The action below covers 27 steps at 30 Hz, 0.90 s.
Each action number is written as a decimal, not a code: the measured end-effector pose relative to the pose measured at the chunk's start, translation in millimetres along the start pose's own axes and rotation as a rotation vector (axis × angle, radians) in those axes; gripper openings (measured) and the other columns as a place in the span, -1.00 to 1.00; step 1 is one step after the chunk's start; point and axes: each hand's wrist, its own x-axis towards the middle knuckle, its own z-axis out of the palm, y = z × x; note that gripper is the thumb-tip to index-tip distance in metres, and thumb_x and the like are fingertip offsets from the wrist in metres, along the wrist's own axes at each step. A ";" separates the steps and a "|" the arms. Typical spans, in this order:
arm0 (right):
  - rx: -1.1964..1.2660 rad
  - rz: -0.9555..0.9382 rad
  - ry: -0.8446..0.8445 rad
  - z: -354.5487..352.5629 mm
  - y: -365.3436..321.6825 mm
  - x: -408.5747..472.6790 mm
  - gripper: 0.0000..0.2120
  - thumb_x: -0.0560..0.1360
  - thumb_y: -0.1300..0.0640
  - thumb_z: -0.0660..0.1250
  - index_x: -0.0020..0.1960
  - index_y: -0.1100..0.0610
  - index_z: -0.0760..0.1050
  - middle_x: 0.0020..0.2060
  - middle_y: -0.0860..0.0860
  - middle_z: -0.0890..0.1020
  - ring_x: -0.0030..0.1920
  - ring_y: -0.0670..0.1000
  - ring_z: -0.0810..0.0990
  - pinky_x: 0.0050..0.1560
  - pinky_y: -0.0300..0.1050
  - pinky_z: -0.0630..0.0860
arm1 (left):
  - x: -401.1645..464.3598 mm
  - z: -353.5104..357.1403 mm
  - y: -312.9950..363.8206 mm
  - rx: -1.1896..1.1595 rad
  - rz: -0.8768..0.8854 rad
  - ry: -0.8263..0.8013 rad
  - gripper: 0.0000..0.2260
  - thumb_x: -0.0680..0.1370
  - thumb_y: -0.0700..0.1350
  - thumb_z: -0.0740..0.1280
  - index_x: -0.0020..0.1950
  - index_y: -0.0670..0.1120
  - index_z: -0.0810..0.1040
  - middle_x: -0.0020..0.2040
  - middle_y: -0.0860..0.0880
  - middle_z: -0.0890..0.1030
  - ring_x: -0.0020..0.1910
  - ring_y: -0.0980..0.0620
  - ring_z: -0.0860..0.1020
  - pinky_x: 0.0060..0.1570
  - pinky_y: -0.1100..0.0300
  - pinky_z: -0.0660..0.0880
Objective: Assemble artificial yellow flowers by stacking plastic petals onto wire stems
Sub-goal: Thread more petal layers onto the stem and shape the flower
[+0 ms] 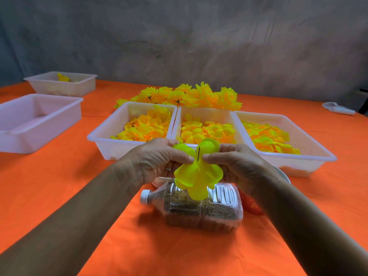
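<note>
Both hands pinch one bright yellow petal piece [196, 172] from either side, left hand [157, 158] and right hand [235, 164], a thin dark wire stem [199, 154] poking through its centre, above a sand-filled bottle [201, 208] on the orange desk [79, 176].

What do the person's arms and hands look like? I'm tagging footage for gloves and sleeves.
Both forearms are bare, with no sleeves in view, and there are no gloves. The left hand has what looks like a thin ring on one finger; the right hand may have one too, but it is too small to tell.
</note>
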 end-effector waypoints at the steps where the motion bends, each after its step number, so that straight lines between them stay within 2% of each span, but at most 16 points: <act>1: 0.006 0.000 0.010 0.7 0.2 -0.1 -0.85 0.38 0.31 0.42 -0.05 0.24 0.60 -0.21 0.17 0.68 -0.30 0.07 0.66 -0.28 -0.11 0.61 | 0.8 0.0 0.0 0.002 0.000 0.003 -0.54 0.31 -0.28 0.44 0.21 -0.25 0.53 -0.14 -0.17 0.63 -0.24 -0.06 0.57 -0.19 0.12 0.57; 4: 0.007 0.002 0.037 3.6 1.5 0.8 -0.88 0.37 0.34 0.42 -0.11 0.22 0.59 -0.28 0.14 0.68 -0.37 0.02 0.65 -0.38 -0.18 0.58 | 3.0 -0.6 -1.4 0.011 -0.007 0.021 -0.64 0.39 -0.30 0.41 0.19 -0.27 0.54 -0.15 -0.16 0.62 -0.25 -0.06 0.57 -0.13 0.09 0.55; 9: -0.035 0.011 0.057 5.9 5.5 2.5 -0.84 0.37 0.37 0.41 -0.06 0.25 0.59 -0.34 0.11 0.66 -0.43 -0.02 0.63 -0.45 -0.24 0.52 | 5.6 -0.3 -5.1 0.021 -0.015 0.037 -0.67 0.39 -0.35 0.41 0.16 -0.26 0.54 -0.22 -0.13 0.65 -0.33 -0.01 0.61 -0.27 0.12 0.59; 16: -0.054 0.025 0.060 5.8 5.2 4.9 -0.83 0.36 0.40 0.40 -0.05 0.27 0.59 -0.39 0.08 0.64 -0.47 -0.05 0.61 -0.48 -0.28 0.51 | 9.7 -0.2 -5.8 0.048 -0.027 0.038 -0.69 0.41 -0.38 0.40 0.14 -0.26 0.54 -0.26 -0.10 0.64 -0.37 0.02 0.61 -0.33 0.14 0.59; 20: -0.077 0.040 0.052 5.8 5.4 6.7 -0.80 0.35 0.42 0.40 -0.05 0.28 0.59 -0.38 0.10 0.64 -0.46 -0.01 0.62 -0.48 -0.26 0.50 | 12.0 -0.6 -7.4 0.067 -0.035 0.043 -0.70 0.40 -0.40 0.39 0.11 -0.23 0.53 -0.19 -0.15 0.61 -0.26 -0.06 0.57 -0.20 0.08 0.56; 23: -0.131 0.041 0.053 5.4 10.0 7.0 -0.81 0.33 0.42 0.40 -0.07 0.26 0.60 -0.29 0.17 0.64 -0.39 0.06 0.62 -0.40 -0.18 0.57 | 11.3 2.5 -10.2 0.100 -0.049 0.052 -0.77 0.40 -0.42 0.38 -0.01 -0.19 0.53 -0.23 -0.16 0.53 -0.27 -0.08 0.49 -0.28 0.16 0.49; 27: -0.163 0.032 0.056 4.0 14.1 7.5 -0.84 0.33 0.40 0.42 -0.14 0.21 0.60 -0.32 0.14 0.64 -0.42 0.02 0.62 -0.38 -0.16 0.58 | 11.5 2.9 -14.1 0.112 -0.067 0.057 -0.67 0.41 -0.42 0.38 0.16 -0.28 0.52 -0.11 -0.22 0.50 -0.11 -0.12 0.43 -0.33 0.18 0.52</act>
